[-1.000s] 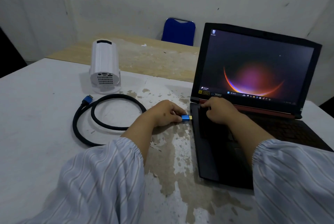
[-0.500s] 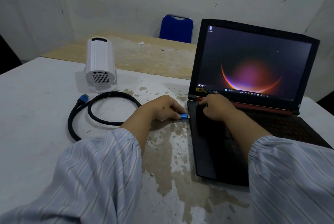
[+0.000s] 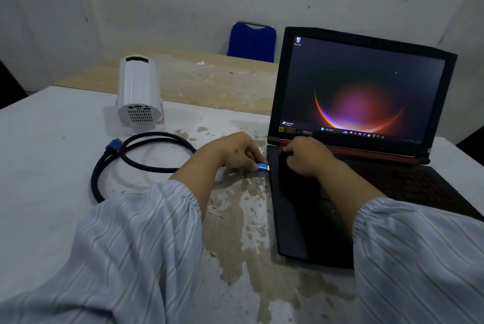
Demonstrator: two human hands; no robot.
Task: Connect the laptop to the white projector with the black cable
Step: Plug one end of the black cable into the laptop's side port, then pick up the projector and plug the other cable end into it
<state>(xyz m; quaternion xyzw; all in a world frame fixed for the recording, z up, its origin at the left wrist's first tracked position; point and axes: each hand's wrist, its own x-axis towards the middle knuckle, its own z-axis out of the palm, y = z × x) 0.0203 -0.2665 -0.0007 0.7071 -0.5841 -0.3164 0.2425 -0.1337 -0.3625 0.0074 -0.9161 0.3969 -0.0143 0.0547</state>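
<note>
Plug [image 3: 262, 167] moved in, now touching laptop [image 3: 288, 219] left edge; my left hand [image 3: 235, 152] fingers pinch it, right hand [image 3: 305, 156] clenched on deck.

A blue chair [image 3: 252, 42] stands against the wall beyond the far edge of a bare wooden table [image 3: 209, 80] (a small white scrap [image 3: 200, 63] lies near that edge).
</note>
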